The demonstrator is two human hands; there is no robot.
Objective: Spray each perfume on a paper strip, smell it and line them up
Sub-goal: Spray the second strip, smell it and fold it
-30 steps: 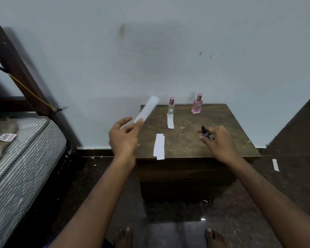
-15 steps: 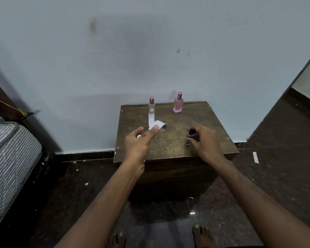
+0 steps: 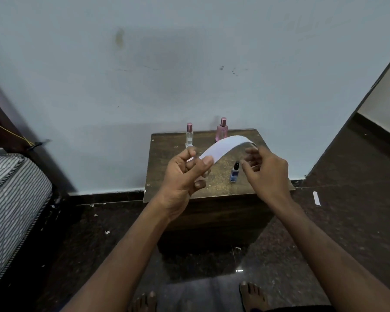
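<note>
My left hand pinches one end of a white paper strip between thumb and fingers; the strip arches up and to the right over the wooden table. My right hand hovers with fingers apart by the strip's far end, and I cannot tell whether it touches the strip. A small blue perfume bottle with a black cap stands free on the table just left of that hand. At the table's back edge stand a slim clear bottle and a pink bottle, both with pink caps.
The table stands against a pale wall. A striped mattress on a dark bed frame lies to the left. A loose paper strip lies on the dark floor at the right. My bare feet show at the bottom.
My right hand has let go of the blue bottle, which now stands alone, and has risen toward the strip. My left hand has lifted the strip, now arched over the table.
</note>
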